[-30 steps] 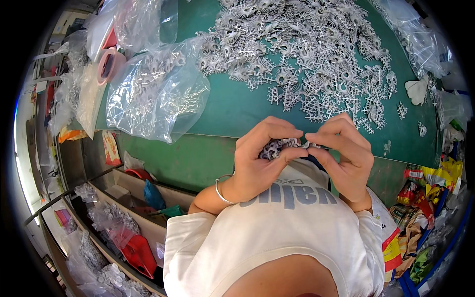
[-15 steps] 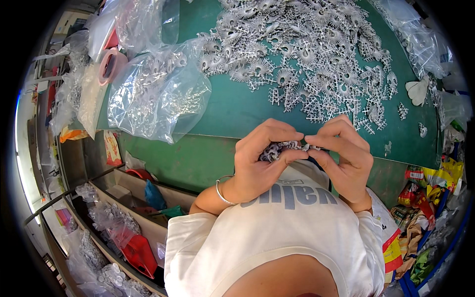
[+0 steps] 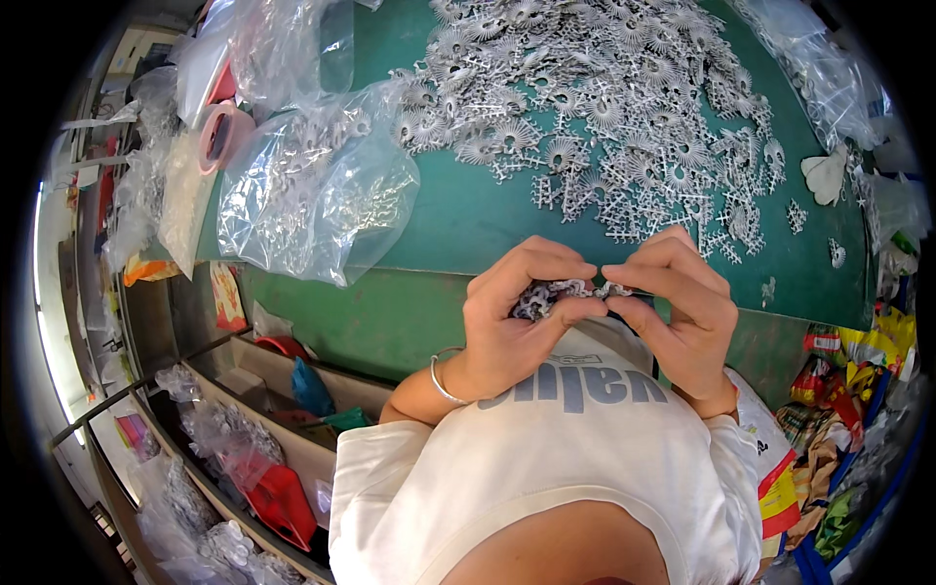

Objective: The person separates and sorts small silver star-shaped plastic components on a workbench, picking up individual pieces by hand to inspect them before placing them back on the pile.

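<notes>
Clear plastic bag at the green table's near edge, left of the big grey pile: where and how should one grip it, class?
The clear plastic bag is probably best pinched, above and below, at its slack near corner, coming from the near side: that corner pokes past the edge of the green table, while grey pieces show farther back.

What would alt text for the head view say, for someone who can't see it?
A bare left hand and a bare right hand together pinch a cluster of small, grey, curly pieces near the edge of a green, flat tabletop. Beyond lies a large heap of grey, fan- and comb-shaped pieces, with a clear plastic bag to its left.
</notes>
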Tool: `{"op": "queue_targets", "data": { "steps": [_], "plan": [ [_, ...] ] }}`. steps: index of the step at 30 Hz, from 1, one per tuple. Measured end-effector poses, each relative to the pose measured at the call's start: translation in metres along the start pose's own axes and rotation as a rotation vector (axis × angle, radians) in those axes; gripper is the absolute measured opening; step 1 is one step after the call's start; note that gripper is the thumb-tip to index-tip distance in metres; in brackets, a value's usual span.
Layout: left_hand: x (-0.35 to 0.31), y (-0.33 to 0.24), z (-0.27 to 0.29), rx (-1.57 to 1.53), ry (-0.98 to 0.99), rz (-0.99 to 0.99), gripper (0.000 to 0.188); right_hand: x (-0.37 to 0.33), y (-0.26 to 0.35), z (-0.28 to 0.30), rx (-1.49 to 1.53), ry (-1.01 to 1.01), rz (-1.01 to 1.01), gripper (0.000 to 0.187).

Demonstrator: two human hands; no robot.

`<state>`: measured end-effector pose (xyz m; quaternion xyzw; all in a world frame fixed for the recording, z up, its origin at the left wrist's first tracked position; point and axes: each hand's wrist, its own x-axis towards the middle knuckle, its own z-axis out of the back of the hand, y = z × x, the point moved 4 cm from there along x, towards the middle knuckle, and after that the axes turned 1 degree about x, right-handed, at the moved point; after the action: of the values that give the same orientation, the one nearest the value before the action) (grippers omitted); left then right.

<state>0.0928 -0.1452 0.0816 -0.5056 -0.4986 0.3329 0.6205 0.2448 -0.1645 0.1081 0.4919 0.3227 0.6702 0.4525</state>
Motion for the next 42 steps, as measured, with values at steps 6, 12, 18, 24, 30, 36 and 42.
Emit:
{"op": "queue_targets", "data": {
  "steps": [6, 12, 18, 24, 30, 36, 42],
  "plan": [
    [0.0, -0.002, 0.0, 0.0, 0.004, -0.004, 0.027, 0.0, 0.0, 0.001, 0.007, 0.003, -0.005, 0.027],
    [0.0, 0.002, 0.0, -0.092, 0.031, 0.101, 0.027, -0.002, -0.005, 0.0, 0.105, 0.012, -0.07, 0.025],
    [-0.002, 0.021, -0.006, -0.664, 0.118, 0.612, 0.022, -0.014, -0.027, -0.011, 0.767, 0.031, -0.552, 0.025],
    [-0.002, 0.025, -0.009, -0.818, 0.103, 0.727, 0.018, -0.016, -0.036, -0.015, 0.936, 0.078, -0.618, 0.025],
    [-0.003, 0.027, -0.01, -0.85, 0.089, 0.726, 0.019, -0.015, -0.037, -0.017, 0.962, 0.054, -0.645, 0.024],
    [-0.005, 0.031, -0.011, -0.89, 0.092, 0.734, 0.021, -0.017, -0.041, -0.017, 0.966, 0.045, -0.631, 0.024],
    [-0.003, 0.033, -0.011, -0.936, 0.108, 0.733, 0.044, -0.015, -0.039, -0.015, 0.902, -0.012, -0.605, 0.023]
  ]
}}
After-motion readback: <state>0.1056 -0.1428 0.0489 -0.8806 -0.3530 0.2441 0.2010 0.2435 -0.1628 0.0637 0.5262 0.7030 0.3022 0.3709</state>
